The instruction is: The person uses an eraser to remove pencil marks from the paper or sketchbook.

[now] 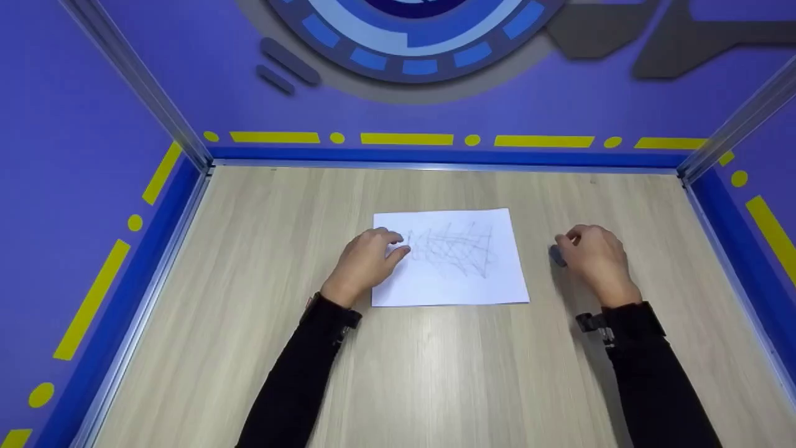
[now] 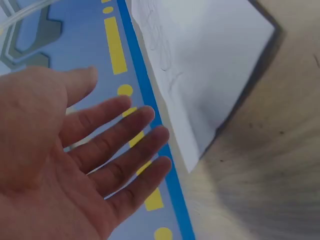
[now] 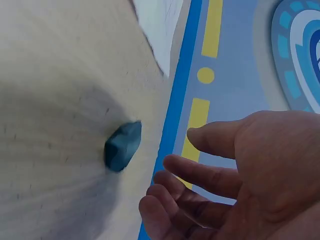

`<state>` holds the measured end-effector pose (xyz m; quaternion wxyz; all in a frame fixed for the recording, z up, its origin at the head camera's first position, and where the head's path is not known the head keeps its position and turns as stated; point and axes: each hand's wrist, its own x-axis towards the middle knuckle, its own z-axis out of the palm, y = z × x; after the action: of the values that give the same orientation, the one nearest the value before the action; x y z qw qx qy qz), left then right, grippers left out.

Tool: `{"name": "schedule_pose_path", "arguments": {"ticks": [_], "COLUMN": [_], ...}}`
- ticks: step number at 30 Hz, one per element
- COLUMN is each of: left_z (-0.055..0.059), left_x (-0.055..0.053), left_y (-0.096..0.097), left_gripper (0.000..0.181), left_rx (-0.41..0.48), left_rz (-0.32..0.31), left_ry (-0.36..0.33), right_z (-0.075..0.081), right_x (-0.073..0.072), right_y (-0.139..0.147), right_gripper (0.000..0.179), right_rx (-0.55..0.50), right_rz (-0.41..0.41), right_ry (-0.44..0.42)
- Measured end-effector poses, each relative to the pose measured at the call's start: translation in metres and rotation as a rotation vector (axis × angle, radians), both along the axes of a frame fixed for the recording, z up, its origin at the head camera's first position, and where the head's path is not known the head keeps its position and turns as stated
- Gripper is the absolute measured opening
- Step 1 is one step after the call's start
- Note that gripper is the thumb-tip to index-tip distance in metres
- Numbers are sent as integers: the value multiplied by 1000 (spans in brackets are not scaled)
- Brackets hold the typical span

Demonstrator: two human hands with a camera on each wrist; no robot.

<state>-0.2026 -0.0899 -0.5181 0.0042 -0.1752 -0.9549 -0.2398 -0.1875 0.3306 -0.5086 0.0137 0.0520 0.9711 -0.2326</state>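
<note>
A white sheet of paper (image 1: 448, 290) lies on the table, with a tangle of thin grey scribbled lines (image 1: 463, 249) across its middle and right. My left hand (image 1: 367, 261) hovers over the sheet's left edge; in the left wrist view its fingers (image 2: 117, 167) are spread and hold nothing. To the right of the paper is my right hand (image 1: 596, 258), with its fingers loosely bent and nothing between them. Beside its fingertips a small dark blue-green faceted lump (image 3: 123, 146) rests on the table, apart from the hand in the right wrist view. What the lump is, I cannot tell.
The light wood-grain table (image 1: 261, 249) is bounded by blue panels with yellow markings (image 1: 407, 139) at the back and both sides. Metal strips (image 1: 435, 166) run along its edges. Each wrist carries a black band with a small device (image 1: 594, 322).
</note>
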Motion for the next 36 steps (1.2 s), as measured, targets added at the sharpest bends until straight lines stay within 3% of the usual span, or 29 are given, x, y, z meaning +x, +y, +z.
{"name": "schedule_pose_path", "arguments": {"ticks": [7,14,20,25,32,36], "left_z": [-11,-19,-20,-21,-18,-18], "left_x": [-7,-6,-7,-9,-7,-5], "left_y": [-3,-5,-3,-1,0,0], "left_gripper": [44,55,62,65,66,66], "left_rx": [-80,-149,-172,-178,-186,-187], "left_rz": [1,7,-23,-34,-33,-32], "left_ry": [-60,-135,-119,-110,-122,-111], "right_z": [-7,-13,-12,-5,-1,-3], "right_x": [0,-5,-10,-14,-19,-21], "right_y": [2,-4,-2,-1,-3,-6], "right_gripper": [39,35,39,33,28,25], "right_rx": [88,104,35,10,57,20], "right_rz": [70,90,91,65,124,140], "right_ry": [-101,-119,-173,-147,-164,-164]}}
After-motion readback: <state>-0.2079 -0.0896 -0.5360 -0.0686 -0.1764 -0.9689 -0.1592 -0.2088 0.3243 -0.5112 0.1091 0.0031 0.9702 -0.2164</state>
